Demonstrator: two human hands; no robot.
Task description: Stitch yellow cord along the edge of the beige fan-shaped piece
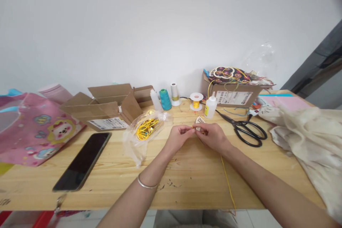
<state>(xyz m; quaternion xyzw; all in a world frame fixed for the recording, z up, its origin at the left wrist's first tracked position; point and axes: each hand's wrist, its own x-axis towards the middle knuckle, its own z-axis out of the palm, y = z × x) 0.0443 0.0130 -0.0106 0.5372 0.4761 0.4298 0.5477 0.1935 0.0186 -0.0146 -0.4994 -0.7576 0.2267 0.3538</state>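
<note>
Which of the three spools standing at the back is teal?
The leftmost one, the teal cone, right beside a squeeze bottle. The middle spool is mostly white, and the rightmost spool is yellow between white flanges.

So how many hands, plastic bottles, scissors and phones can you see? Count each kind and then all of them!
Hands: 2, the left hand and the right hand, both pinching yellow cord
Plastic bottles: 2, one by the teal thread, one near the scissors
Scissors: 1 black pair
Phones: 1 dark phone
Total: 6
</note>
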